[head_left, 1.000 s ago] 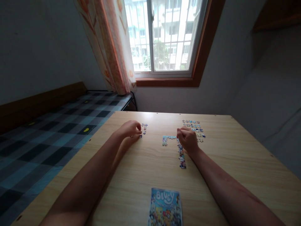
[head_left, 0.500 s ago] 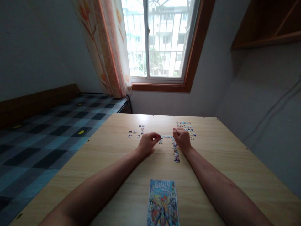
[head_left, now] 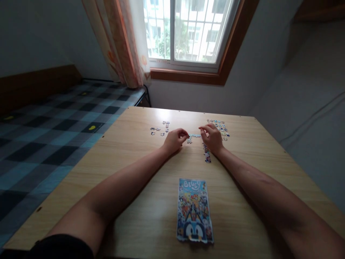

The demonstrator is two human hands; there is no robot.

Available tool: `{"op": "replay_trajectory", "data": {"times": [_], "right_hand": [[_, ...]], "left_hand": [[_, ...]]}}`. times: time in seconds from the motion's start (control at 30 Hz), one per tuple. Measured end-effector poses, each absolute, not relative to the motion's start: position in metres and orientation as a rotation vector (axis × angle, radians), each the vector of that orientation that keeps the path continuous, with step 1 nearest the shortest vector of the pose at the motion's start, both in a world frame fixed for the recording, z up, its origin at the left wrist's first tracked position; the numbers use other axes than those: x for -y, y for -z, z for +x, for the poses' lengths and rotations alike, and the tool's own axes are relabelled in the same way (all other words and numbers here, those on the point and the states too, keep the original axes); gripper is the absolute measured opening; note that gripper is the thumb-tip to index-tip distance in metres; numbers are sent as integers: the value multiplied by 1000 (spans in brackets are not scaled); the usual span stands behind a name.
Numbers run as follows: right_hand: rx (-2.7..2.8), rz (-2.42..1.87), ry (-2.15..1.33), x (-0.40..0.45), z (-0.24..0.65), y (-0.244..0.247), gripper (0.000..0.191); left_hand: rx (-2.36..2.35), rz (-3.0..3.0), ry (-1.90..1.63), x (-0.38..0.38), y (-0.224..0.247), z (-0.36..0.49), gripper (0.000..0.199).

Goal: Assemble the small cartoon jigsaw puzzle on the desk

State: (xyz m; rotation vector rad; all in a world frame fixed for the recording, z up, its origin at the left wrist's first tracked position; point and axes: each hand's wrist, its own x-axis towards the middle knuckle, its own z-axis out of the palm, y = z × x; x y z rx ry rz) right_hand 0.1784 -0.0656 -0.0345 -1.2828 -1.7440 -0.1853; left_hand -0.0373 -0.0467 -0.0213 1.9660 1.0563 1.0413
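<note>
My left hand (head_left: 175,140) rests on the table with thumb and fingertips pinched on a small puzzle piece at the left end of a joined row of jigsaw pieces (head_left: 195,136). A few joined pieces (head_left: 189,141) hang down from that end. My right hand (head_left: 212,138) is over the row's right end, its thumb and forefinger slightly apart with nothing visible between them. It partly hides a joined vertical strip of puzzle pieces (head_left: 207,155) that runs towards me. Nearer to me lies a picture sheet (head_left: 194,210) printed "Bluey", with a ragged lower edge.
Loose puzzle pieces (head_left: 166,126) lie beyond my left hand, and several more (head_left: 219,126) are grouped behind my right hand. The wooden table (head_left: 140,201) stands beside a bed with a checked cover (head_left: 67,133). A window (head_left: 194,32) and curtain (head_left: 124,43) are ahead.
The view has tipped down, so the whole picture sheet shows. My right hand has loosened from a closed fist, its thumb and forefinger now extended. My left hand stays pinched at the row's left end.
</note>
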Motion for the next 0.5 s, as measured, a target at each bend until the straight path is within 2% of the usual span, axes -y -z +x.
{"op": "replay_trajectory", "data": {"times": [0.27,0.5], "right_hand": [[1753,-1160,147,85,168,25,15],[1962,-1032,155,86,162,22,10]], "left_hand": [[-1013,2027,-1041,48,16,-40,7],[-991,1794,-1087,40,21,-44,15]]}}
